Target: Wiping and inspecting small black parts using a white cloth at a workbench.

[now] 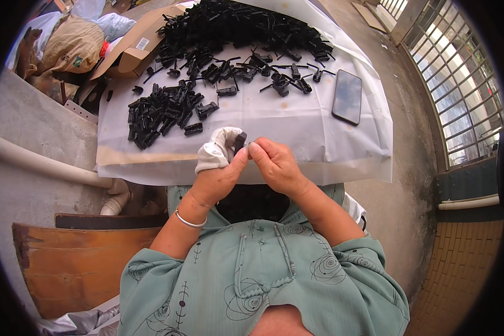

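Near the front edge of the table, my left hand wears a white cloth glove over its fingers, with the thumb bare. It grips a small black plastic part. Close against that part, my right hand is bare and pinched closed at thumb and forefinger. Whatever sits between those fingertips is too small or hidden to make out. Left of the gloved hand lies a heap of black plastic parts, with a single black part nearest to the glove.
White sheeting covers the table. A large pile of black parts with thin rods fills its far side. A phone lies at the right. Beyond the left edge are a cardboard box and bags. A black container shows below the table edge.
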A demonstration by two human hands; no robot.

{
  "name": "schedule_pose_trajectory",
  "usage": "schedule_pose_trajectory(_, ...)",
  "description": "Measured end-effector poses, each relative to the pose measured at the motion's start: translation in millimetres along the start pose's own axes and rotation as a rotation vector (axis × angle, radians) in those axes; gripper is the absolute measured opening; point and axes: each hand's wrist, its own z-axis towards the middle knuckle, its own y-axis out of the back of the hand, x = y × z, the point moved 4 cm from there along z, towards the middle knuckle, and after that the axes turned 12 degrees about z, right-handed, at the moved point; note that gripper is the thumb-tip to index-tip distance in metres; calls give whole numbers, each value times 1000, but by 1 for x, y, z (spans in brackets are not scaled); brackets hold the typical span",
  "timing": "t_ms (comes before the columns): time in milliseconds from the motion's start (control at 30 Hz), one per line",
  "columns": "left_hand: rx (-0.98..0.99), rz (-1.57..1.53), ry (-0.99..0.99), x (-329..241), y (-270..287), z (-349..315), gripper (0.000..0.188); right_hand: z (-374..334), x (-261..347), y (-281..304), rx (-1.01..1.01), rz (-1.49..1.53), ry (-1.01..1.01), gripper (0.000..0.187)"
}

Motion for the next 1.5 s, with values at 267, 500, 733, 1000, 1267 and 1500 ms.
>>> schedule_pose_trajectory(267,2,-272,125,1,9,0,24,-2,6,10,61,-287,189,11)
schedule_pose_trajectory(500,342,-355,178,-12,-3,-6,29,8,19,6,5,-204,100,10)
schedule_pose_trajectory(733,166,-69,30,-6,-1,-3,26,2,12,3,158,-153,139,18)
schedule_pose_trajectory(1000,32,329,-260,-15,7,-6,24,11,12,-13,172,-223,-19,23)
schedule_pose_trajectory(1267,-200,946,-343,-16,65,23,51,48,-6,-14,178,-345,102,19)
schedule_pose_trajectory(1500,-343,640,-218,7,76,4,34,128,-32,-3,19,-852,65,25)
